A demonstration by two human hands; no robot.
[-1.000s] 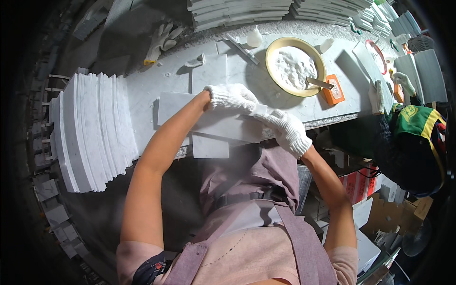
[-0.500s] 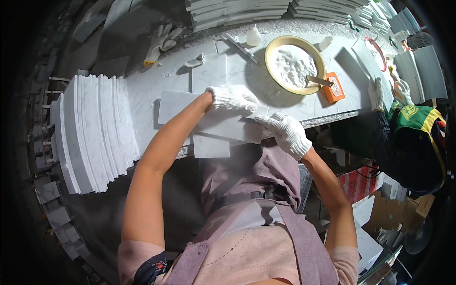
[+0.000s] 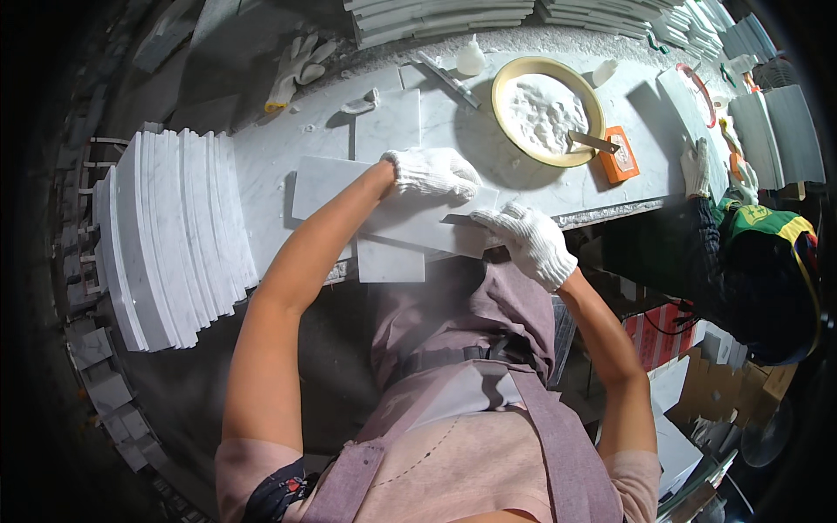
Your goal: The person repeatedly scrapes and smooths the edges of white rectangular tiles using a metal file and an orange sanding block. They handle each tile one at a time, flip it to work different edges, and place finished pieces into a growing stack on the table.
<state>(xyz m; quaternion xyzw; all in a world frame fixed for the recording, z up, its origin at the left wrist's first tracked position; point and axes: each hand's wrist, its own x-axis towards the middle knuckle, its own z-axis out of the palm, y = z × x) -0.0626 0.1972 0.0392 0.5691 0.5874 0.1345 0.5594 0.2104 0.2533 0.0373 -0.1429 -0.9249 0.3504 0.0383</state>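
A white marble tile (image 3: 410, 223) lies slantwise over another marble tile (image 3: 386, 120), whose near end juts past the table's front edge. My left hand (image 3: 432, 172), in a white knit glove, holds the upper tile from above, its fingers together near the far edge. My right hand (image 3: 532, 242), gloved alike, is closed round a thin flat metal blade (image 3: 460, 220), its handle hidden by the fingers. That blade meets the upper tile near its right end. A yellow-rimmed bowl of white paste (image 3: 542, 113) stands beyond my right hand, with a flat metal spatula (image 3: 595, 141) in it.
An orange box (image 3: 619, 157) sits beside the bowl. A row of upright marble slabs (image 3: 187, 227) stands at left, and stacked slabs (image 3: 440, 17) line the back. A loose glove (image 3: 298, 71) lies far left. At right, a co-worker's gloved hand (image 3: 696, 167) touches a leaning slab.
The view has shifted slightly. Both hands keep nearly the same place on the tile, with only slight movement of the right hand and blade.
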